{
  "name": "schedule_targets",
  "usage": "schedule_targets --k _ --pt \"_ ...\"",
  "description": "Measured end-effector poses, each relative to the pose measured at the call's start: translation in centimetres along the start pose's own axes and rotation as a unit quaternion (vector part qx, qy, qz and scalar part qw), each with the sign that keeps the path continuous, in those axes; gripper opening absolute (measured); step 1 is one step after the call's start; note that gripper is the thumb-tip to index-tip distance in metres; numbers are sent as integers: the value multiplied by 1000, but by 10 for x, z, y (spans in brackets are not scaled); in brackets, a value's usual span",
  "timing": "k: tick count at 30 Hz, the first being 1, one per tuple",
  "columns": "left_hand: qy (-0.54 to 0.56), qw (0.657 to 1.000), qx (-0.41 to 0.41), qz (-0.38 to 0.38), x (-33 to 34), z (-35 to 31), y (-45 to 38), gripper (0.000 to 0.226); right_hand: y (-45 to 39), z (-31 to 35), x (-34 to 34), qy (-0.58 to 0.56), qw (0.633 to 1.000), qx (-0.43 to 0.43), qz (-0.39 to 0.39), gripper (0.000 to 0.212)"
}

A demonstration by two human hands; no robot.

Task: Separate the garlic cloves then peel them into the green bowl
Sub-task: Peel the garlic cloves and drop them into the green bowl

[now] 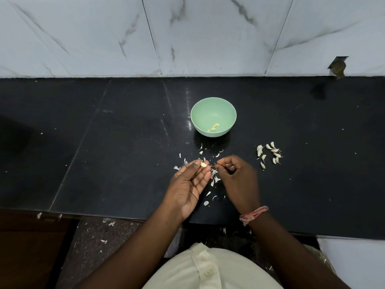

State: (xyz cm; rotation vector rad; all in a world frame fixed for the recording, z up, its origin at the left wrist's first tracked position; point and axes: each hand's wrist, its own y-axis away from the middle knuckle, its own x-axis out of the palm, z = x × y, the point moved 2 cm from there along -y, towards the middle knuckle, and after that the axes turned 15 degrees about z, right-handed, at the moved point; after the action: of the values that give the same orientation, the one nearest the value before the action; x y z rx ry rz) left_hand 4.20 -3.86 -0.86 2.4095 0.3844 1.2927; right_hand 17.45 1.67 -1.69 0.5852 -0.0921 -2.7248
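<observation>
A green bowl (213,107) stands on the black counter with several peeled yellowish cloves (214,127) in its bottom. In front of it my left hand (190,184) pinches a pale garlic clove (203,164) between thumb and fingertips. My right hand (237,176), just right of it, has its fingers curled and pinches a thin strip of garlic skin (214,165) near the clove. A cluster of several unpeeled white cloves (269,154) lies on the counter to the right of my hands.
Loose white skin flakes (212,180) are scattered on the black counter (104,153) around and under my hands. A marble tiled wall (187,34) rises behind the counter. The counter's front edge runs just below my wrists, with flakes on the floor.
</observation>
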Motion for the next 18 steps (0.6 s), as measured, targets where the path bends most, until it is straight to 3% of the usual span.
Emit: schedule_targets --k 8,14,18 --pt "-12 1000 12 -3 -1 0 -1 8 1 6 0 37 997 -65 0 28" --pt "23 999 49 -9 -4 2 -5 14 5 17 7 10 996 -89 16 10" --pt "6 997 75 0 -3 0 -5 18 7 15 9 21 996 -79 24 9"
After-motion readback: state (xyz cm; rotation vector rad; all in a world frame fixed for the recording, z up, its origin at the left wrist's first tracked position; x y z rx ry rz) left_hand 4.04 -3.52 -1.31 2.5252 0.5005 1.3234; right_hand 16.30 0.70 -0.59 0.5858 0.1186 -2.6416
